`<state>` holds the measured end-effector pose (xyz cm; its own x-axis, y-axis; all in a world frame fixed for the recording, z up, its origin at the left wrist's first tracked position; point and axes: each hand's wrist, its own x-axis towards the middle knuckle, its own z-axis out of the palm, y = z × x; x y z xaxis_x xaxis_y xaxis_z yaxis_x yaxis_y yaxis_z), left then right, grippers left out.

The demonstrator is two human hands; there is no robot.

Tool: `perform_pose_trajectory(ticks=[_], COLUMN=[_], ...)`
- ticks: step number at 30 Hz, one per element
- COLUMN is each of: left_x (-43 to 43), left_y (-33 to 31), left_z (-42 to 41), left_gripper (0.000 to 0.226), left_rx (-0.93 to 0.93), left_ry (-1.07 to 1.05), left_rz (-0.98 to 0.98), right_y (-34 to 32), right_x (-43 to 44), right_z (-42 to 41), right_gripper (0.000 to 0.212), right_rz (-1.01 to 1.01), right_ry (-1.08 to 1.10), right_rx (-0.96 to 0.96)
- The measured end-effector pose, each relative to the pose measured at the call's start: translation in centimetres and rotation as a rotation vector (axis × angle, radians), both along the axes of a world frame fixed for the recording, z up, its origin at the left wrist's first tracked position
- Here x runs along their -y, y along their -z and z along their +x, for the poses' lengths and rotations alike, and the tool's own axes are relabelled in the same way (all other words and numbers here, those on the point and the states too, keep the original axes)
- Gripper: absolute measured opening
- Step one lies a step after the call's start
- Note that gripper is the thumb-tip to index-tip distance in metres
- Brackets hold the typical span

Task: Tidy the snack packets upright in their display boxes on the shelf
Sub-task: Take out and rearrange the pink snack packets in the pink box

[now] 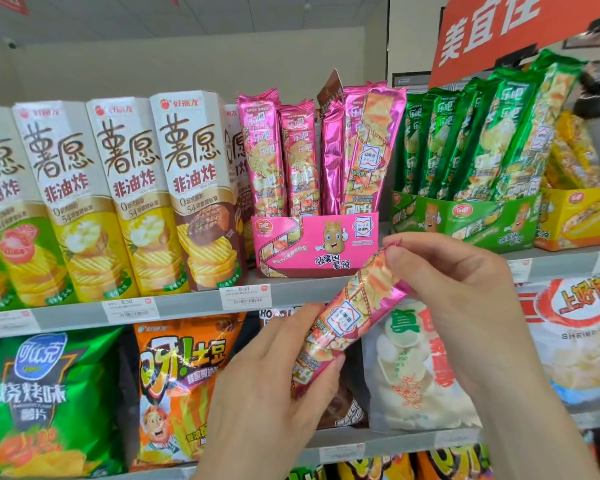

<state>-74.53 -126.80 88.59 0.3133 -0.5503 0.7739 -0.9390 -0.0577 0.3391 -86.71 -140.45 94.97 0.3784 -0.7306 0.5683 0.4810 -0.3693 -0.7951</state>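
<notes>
1. The left hand [278, 386] is below the pink display box [291, 251]. Its fingers are curled round the lower end of a loose pink packet [347, 317] and grip it.
2. The right hand [465, 292] is below and to the right of the box. Its thumb and fingertips pinch the packet's crimped top end, and the other fingers are bent loosely behind.
3. The held packet is a long, narrow, shiny foil stick printed with a film-strip pattern and crisps. It is tilted, with its top end up and to the right, just in front of the box's lower right corner. Its bottom end hangs well below the box, in front of the bags on the next shelf down.
4. Inside the box stand more pink packets [267, 154]. The two on the left are nearly upright. One in the middle shows plain foil, and those on the right lean rightwards.
5. Just right of the box is a green display box [465, 216] of green packets [482, 140], which lean to the right.
6. Left of the box, tall crisp cartons [125, 188] stand in a row.
7. A price label [245, 297] is on the shelf edge below the box's left corner.
</notes>
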Motion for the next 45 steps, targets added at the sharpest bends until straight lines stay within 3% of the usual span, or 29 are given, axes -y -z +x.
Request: perform_pose_trajectory(ticks=[2,6,15,23,27,30,33,36,38,40,45], left_x=[0.0,0.1,0.3,2.1,3.4,3.8,4.1,4.3,4.5,4.6,3.7], left_y=[-0.1,-0.1,0.0,-1.7,-2.4,-2.4,-3.2,-4.9,-6.2,-7.3,-8.0], left_z=[-0.1,-0.1,-0.4,-1.3,-1.9,-2.1,-2.2,-2.2,-2.1,-1.7,0.5], left_gripper=[0.049,0.05,0.05,0.062,0.057,0.046,0.048,0.054,0.054,0.051,0.019], left_rx=[0.015,0.027,0.035,0.173,-0.033,-0.185,-0.355,-0.548,-0.591,-0.631,-0.7], left_ry=[0.002,-0.003,-0.03,0.067,0.103,0.194,0.335,0.51,0.603,0.673,0.662], left_rz=[-0.018,-0.017,0.104,0.113,0.003,-0.087,-0.233,-0.415,-0.543,-0.631,-0.649], right_y=[-0.3,-0.1,0.7,1.3,1.5,2.1,2.5,2.6,4.1,5.0,4.4], right_x=[0.1,0.5,1.2,0.2,-0.3,0.3,-0.6,-1.8,-1.7,-0.1,2.3], right_z=[-0.2,-0.5,-0.3,0.6,1.2,0.8,1.2,1.6,1.4,0.2,-1.9], right_gripper=[0.006,0.016,0.017,0.019,0.012,0.023,0.055,0.08,0.092,0.081,0.041], right_rz=[0.047,0.167,0.33,0.202,0.159,0.084,-0.008,-0.015,-0.158,-0.123,-0.107], right_ry=[-0.03,-0.081,-0.201,-0.248,-0.301,-0.321,-0.584,-0.954,-1.039,-0.868,-0.405], right_rx=[0.021,0.067,0.13,0.117,0.092,0.078,-0.011,0.035,-0.175,-0.29,-0.252])
